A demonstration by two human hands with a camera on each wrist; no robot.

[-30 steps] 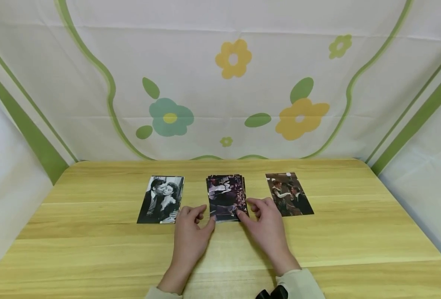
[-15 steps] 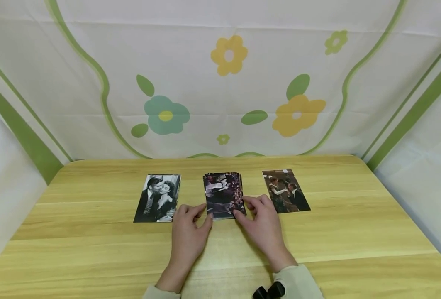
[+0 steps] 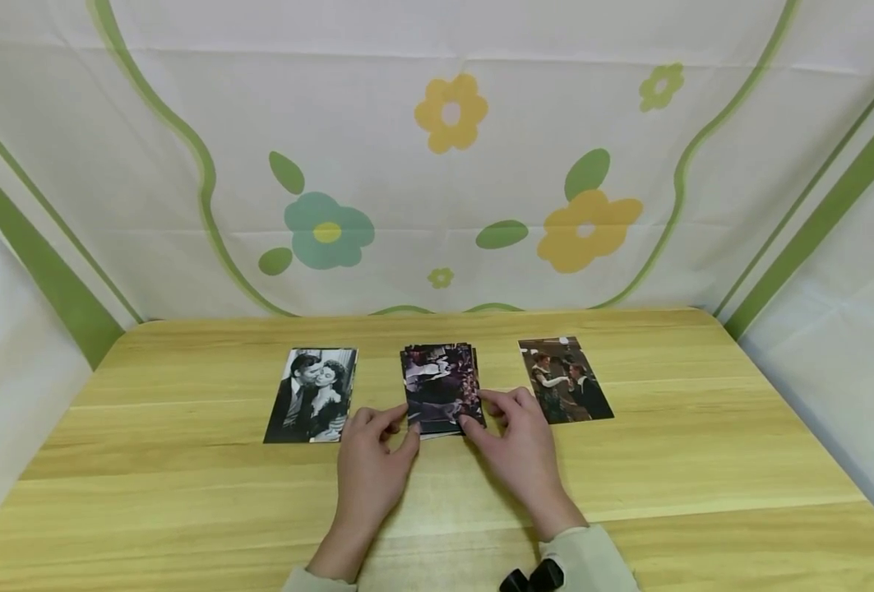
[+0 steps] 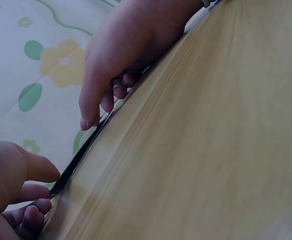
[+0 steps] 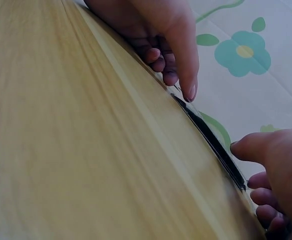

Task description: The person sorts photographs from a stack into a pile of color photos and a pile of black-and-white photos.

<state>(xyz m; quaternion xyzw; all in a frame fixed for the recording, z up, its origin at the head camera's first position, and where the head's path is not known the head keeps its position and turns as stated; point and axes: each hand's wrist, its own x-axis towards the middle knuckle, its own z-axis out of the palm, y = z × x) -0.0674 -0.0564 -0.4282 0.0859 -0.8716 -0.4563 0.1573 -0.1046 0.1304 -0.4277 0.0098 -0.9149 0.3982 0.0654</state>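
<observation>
A stack of photo cards point(image 3: 440, 390) lies at mid-table in the head view, topped by a dark, purplish stage-like picture. Its edges are slightly uneven, and a pale card edge shows at the near side. My left hand point(image 3: 372, 477) holds the stack's near left corner, thumb at the corner and index finger along the side. Opposite it, my right hand point(image 3: 520, 448) grips the near right corner, thumb over the near edge and index finger at the side. From the left wrist view, the stack point(image 4: 80, 159) appears as a thin dark edge between both hands.
To the left lies a black-and-white photo card point(image 3: 309, 395) of a couple, close to my left fingers. A color photo card point(image 3: 568, 380) lies to the right. The wooden table point(image 3: 703, 460) ends at a flower-printed cloth point(image 3: 377, 107). A black object point(image 3: 531, 575) sits at my right cuff.
The head view has shifted slightly, moving the scene a little left. Both hands stay at the stack's near corners with hardly any movement, and the two side photo cards stay put.
</observation>
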